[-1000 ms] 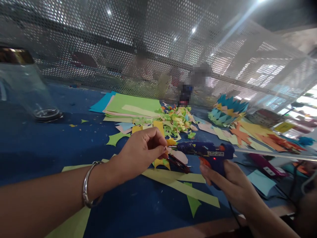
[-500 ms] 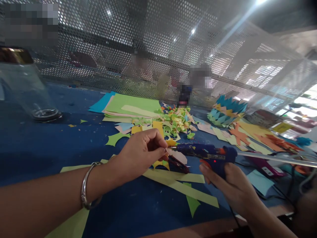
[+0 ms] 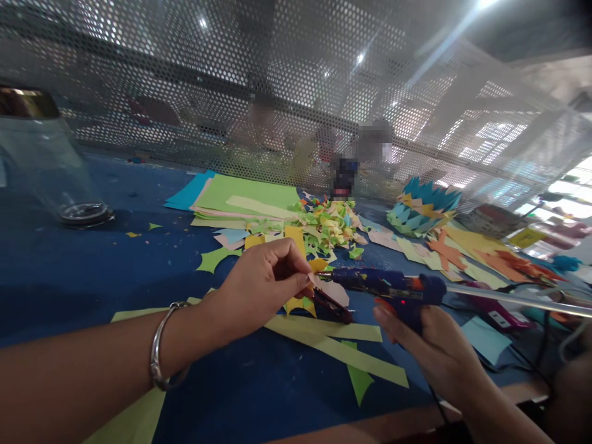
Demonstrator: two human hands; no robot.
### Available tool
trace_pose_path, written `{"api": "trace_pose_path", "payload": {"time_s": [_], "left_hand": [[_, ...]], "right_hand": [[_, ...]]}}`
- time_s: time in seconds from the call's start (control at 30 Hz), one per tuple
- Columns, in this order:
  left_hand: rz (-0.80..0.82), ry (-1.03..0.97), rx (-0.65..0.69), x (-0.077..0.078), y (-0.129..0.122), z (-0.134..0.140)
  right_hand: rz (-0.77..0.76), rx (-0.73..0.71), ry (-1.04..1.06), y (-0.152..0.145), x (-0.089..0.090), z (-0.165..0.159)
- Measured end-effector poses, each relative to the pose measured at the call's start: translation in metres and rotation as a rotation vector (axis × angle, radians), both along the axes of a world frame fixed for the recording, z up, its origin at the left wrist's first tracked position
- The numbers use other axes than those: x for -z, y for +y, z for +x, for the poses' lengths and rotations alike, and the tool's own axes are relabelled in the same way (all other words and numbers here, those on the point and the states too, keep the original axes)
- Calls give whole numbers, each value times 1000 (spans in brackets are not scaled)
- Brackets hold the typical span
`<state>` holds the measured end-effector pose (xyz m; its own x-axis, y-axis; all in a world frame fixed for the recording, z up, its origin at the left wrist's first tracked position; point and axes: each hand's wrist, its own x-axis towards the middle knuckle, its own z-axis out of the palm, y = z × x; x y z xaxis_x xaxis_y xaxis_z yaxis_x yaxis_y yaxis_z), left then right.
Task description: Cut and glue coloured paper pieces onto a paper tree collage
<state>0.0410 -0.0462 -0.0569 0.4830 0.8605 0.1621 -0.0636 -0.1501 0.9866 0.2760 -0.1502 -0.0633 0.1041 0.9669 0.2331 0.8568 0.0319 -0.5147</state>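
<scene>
My left hand [image 3: 259,287], with a silver bangle at the wrist, pinches a small pink paper piece [image 3: 313,280] between thumb and fingertips. Most of that piece is hidden by the fingers. My right hand [image 3: 437,342] grips a blue glue gun [image 3: 370,281] with its thumb side at the orange trigger and a red light on. A long clear glue stick [image 3: 518,297] sticks out of the gun's back. The metal nozzle points left and is at the pinched paper; I cannot tell whether they touch. Below lies a dark red object [image 3: 333,308], partly covered.
Pale yellow strips [image 3: 342,348] lie in front. Behind are stacked coloured sheets [image 3: 254,192], a heap of paper scraps [image 3: 330,225] and a zigzag paper basket [image 3: 423,209]. A clear jar [image 3: 50,166] stands left; a purple power strip [image 3: 502,311] and cables lie right.
The glue gun has shifted very slightly to the right, its nozzle still by the pinched paper. My left hand has barely moved and keeps its pinch.
</scene>
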Motion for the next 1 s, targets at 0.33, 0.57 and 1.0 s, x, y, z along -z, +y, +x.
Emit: {"api": "trace_pose_path", "payload": {"time_s": [0.33,0.57,1.0], "left_hand": [[11,-39,4,4,2,-1],[75,-70,-7,2,0,-2],[-44,-26,-48,9,12,-3]], "right_hand": [[-2,-18,14,4,11,12],[-97,-45,273,15,11,31],[-395,134,780,64,1,97]]}}
